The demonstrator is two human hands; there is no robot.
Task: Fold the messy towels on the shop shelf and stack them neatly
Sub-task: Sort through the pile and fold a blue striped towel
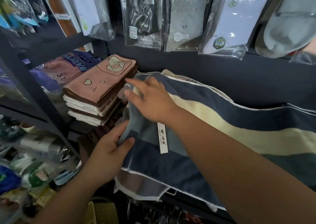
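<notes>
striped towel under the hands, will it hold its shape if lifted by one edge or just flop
Probably floppy: the striped towel hangs down at the front and bunches where the left hand pinches it. Likely grippy rather than slippery: its surface looks like soft terry under the flat right hand.

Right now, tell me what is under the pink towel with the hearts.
Under the pink towel lie folded brown and white towels, stacked in layers. Their count and the shelf beneath are covered. The left hand grips the striped towel beside them.
</notes>
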